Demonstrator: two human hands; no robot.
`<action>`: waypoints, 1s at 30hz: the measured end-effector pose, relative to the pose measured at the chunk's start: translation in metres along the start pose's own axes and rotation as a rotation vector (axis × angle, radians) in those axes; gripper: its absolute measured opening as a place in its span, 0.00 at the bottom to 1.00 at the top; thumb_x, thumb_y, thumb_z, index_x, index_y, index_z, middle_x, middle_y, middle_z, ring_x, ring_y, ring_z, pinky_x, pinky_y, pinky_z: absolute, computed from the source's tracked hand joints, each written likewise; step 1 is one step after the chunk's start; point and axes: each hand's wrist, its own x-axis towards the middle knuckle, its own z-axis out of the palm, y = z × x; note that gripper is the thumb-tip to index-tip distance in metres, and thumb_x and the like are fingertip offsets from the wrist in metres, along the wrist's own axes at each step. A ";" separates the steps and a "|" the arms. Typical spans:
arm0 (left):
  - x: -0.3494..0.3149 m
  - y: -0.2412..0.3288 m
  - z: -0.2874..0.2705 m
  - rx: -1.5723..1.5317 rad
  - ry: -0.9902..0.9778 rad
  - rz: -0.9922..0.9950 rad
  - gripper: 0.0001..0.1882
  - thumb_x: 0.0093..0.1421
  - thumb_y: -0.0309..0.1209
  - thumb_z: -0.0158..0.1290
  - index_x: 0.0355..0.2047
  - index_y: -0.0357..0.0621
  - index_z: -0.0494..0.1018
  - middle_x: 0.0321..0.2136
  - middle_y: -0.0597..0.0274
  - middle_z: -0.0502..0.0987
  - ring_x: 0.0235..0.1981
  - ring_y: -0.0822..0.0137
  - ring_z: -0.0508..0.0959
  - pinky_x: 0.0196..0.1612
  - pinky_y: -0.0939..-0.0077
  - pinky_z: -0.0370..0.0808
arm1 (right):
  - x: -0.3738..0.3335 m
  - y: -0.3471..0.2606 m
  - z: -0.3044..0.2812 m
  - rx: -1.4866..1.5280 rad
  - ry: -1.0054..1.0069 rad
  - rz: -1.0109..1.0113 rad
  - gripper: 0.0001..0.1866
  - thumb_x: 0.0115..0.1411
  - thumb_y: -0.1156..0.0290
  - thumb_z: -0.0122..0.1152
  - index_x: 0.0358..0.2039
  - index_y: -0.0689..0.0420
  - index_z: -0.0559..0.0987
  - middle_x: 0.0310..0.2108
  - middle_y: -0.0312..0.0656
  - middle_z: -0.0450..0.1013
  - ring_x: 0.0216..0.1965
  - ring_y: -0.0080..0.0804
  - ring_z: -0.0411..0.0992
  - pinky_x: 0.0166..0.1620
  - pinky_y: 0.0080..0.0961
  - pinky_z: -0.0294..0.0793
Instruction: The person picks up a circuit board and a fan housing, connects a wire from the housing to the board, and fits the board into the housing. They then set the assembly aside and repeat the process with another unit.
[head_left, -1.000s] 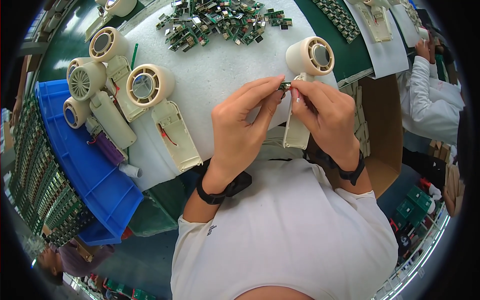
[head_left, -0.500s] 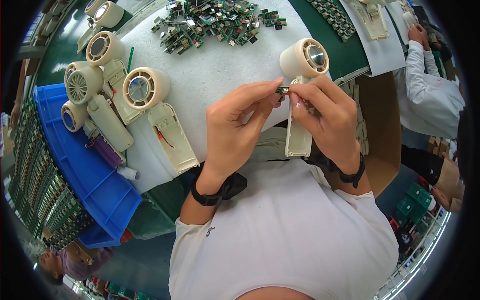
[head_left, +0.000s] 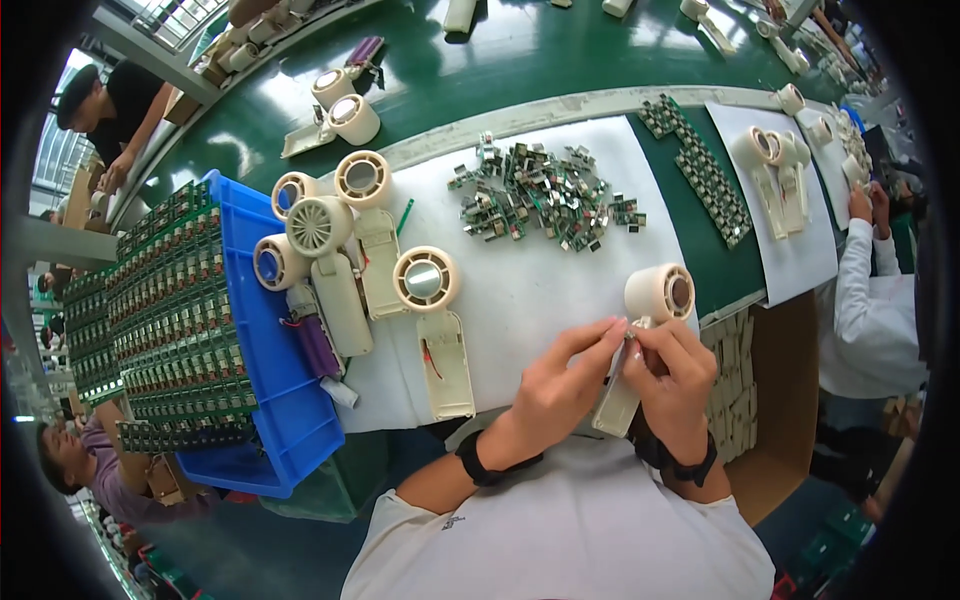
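Observation:
My left hand (head_left: 565,380) and my right hand (head_left: 672,385) meet at the fingertips over a cream handheld fan. Between the left thumb and forefinger a small circuit board (head_left: 628,336) is pinched, mostly covered by the fingers. The right fingers are pinched against it; what they grip is too small to make out. Beyond the hands lies the fan's round head (head_left: 660,294), and its open handle shell (head_left: 616,408) extends toward me, partly under the right hand. To the left, another fan (head_left: 426,279) lies with its hollow handle shell (head_left: 445,366) showing a red wire.
A pile of small circuit boards (head_left: 545,195) lies on the white mat (head_left: 400,395). Fans, one by a purple battery (head_left: 315,345), sit left, beside a blue bin (head_left: 290,400) with stacked board panels (head_left: 175,330). A cardboard box (head_left: 785,400) holds shells at right. Co-workers are on both sides.
The view has tilted up, so the bench sits lower and more of the green table shows. Both hands stay pinched together at the small board, which is now more hidden.

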 end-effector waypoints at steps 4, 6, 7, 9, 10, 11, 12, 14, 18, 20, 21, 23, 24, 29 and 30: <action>-0.001 0.000 0.001 0.071 0.009 0.128 0.23 0.56 0.14 0.59 0.54 0.34 0.78 0.49 0.44 0.79 0.43 0.52 0.84 0.42 0.68 0.83 | -0.001 -0.006 0.000 0.075 0.003 0.091 0.07 0.55 0.82 0.68 0.36 0.64 0.83 0.24 0.37 0.70 0.19 0.20 0.66 0.23 0.21 0.65; 0.001 -0.001 0.000 0.095 0.006 0.143 0.23 0.56 0.14 0.60 0.54 0.34 0.78 0.49 0.44 0.79 0.43 0.52 0.84 0.41 0.68 0.84 | 0.000 -0.004 -0.001 0.105 -0.019 0.095 0.07 0.56 0.81 0.68 0.36 0.64 0.83 0.24 0.37 0.69 0.19 0.19 0.64 0.23 0.20 0.63; 0.001 -0.001 -0.001 0.114 -0.002 0.153 0.24 0.56 0.14 0.60 0.54 0.33 0.77 0.49 0.44 0.79 0.43 0.52 0.84 0.41 0.68 0.84 | 0.001 -0.003 -0.002 0.119 -0.033 0.101 0.07 0.56 0.81 0.68 0.36 0.64 0.83 0.24 0.36 0.69 0.19 0.18 0.64 0.23 0.19 0.62; 0.001 -0.001 -0.001 0.135 -0.007 0.157 0.24 0.55 0.14 0.60 0.54 0.32 0.77 0.49 0.43 0.79 0.43 0.52 0.84 0.41 0.68 0.84 | 0.002 0.001 0.000 0.123 -0.033 0.097 0.07 0.56 0.81 0.68 0.36 0.64 0.83 0.24 0.36 0.69 0.19 0.18 0.63 0.22 0.19 0.62; 0.003 -0.001 -0.001 0.110 -0.010 0.133 0.23 0.56 0.14 0.60 0.53 0.32 0.78 0.48 0.43 0.79 0.43 0.53 0.85 0.42 0.69 0.84 | 0.003 0.003 0.001 0.124 -0.028 0.093 0.07 0.57 0.81 0.68 0.37 0.63 0.83 0.24 0.36 0.69 0.19 0.18 0.63 0.22 0.19 0.62; 0.006 -0.002 -0.001 0.084 -0.015 0.110 0.21 0.57 0.13 0.60 0.52 0.32 0.78 0.47 0.43 0.80 0.43 0.55 0.85 0.43 0.70 0.84 | 0.003 0.004 0.002 0.126 -0.020 0.091 0.07 0.57 0.81 0.68 0.37 0.63 0.83 0.24 0.36 0.69 0.19 0.17 0.63 0.22 0.19 0.61; 0.008 -0.002 -0.002 0.059 -0.020 0.087 0.20 0.57 0.13 0.60 0.51 0.31 0.79 0.47 0.43 0.80 0.43 0.56 0.85 0.44 0.71 0.84 | 0.004 0.004 0.003 0.130 -0.026 0.091 0.07 0.57 0.81 0.68 0.37 0.63 0.83 0.24 0.36 0.69 0.19 0.17 0.63 0.22 0.19 0.61; 0.013 -0.002 -0.004 -0.017 -0.036 0.007 0.19 0.58 0.13 0.59 0.51 0.32 0.79 0.47 0.45 0.80 0.44 0.57 0.85 0.45 0.71 0.84 | 0.005 0.002 0.004 0.096 0.002 0.087 0.08 0.57 0.81 0.68 0.38 0.62 0.84 0.24 0.35 0.69 0.19 0.17 0.63 0.22 0.18 0.61; 0.018 -0.004 -0.011 -0.322 -0.099 -0.251 0.17 0.62 0.14 0.58 0.51 0.33 0.79 0.46 0.50 0.81 0.45 0.62 0.84 0.48 0.72 0.83 | 0.006 -0.003 0.001 0.130 0.076 0.118 0.09 0.56 0.82 0.68 0.39 0.61 0.85 0.26 0.35 0.70 0.22 0.17 0.64 0.25 0.18 0.62; 0.017 -0.005 -0.014 -0.596 -0.140 -0.475 0.16 0.64 0.15 0.56 0.52 0.34 0.78 0.45 0.54 0.81 0.46 0.66 0.84 0.51 0.73 0.82 | 0.005 -0.004 -0.001 0.152 0.109 0.137 0.10 0.56 0.83 0.68 0.40 0.61 0.85 0.26 0.35 0.71 0.23 0.18 0.65 0.26 0.18 0.63; 0.018 -0.004 -0.016 -0.596 -0.143 -0.470 0.16 0.64 0.15 0.56 0.52 0.34 0.78 0.45 0.54 0.81 0.46 0.66 0.84 0.51 0.73 0.82 | 0.006 -0.001 -0.003 0.143 0.068 0.063 0.11 0.56 0.82 0.69 0.40 0.60 0.85 0.27 0.35 0.72 0.22 0.18 0.66 0.24 0.18 0.63; 0.018 -0.003 -0.018 -0.598 -0.183 -0.490 0.16 0.65 0.16 0.56 0.53 0.34 0.78 0.46 0.56 0.81 0.46 0.68 0.83 0.52 0.74 0.81 | 0.008 0.004 -0.007 0.122 -0.014 -0.083 0.12 0.56 0.80 0.70 0.41 0.57 0.87 0.28 0.34 0.74 0.19 0.18 0.66 0.21 0.17 0.63; 0.017 -0.002 -0.019 -0.599 -0.204 -0.502 0.16 0.66 0.17 0.55 0.53 0.34 0.77 0.46 0.57 0.81 0.46 0.69 0.83 0.53 0.74 0.81 | 0.009 0.004 -0.010 0.119 -0.009 -0.083 0.12 0.56 0.80 0.70 0.41 0.57 0.87 0.28 0.34 0.74 0.19 0.18 0.66 0.21 0.17 0.63; 0.015 -0.004 -0.018 -0.612 -0.259 -0.546 0.16 0.66 0.17 0.55 0.54 0.34 0.77 0.45 0.56 0.82 0.47 0.69 0.82 0.53 0.74 0.80 | 0.011 0.002 -0.023 0.095 -0.163 -0.080 0.12 0.54 0.83 0.70 0.39 0.57 0.87 0.30 0.36 0.76 0.20 0.18 0.68 0.23 0.18 0.65; 0.019 -0.006 -0.018 -0.604 -0.266 -0.545 0.16 0.67 0.17 0.55 0.54 0.34 0.77 0.45 0.56 0.82 0.47 0.69 0.83 0.52 0.74 0.80 | 0.014 0.005 -0.023 0.088 -0.163 -0.112 0.11 0.54 0.83 0.69 0.38 0.58 0.86 0.29 0.36 0.76 0.19 0.18 0.68 0.23 0.18 0.65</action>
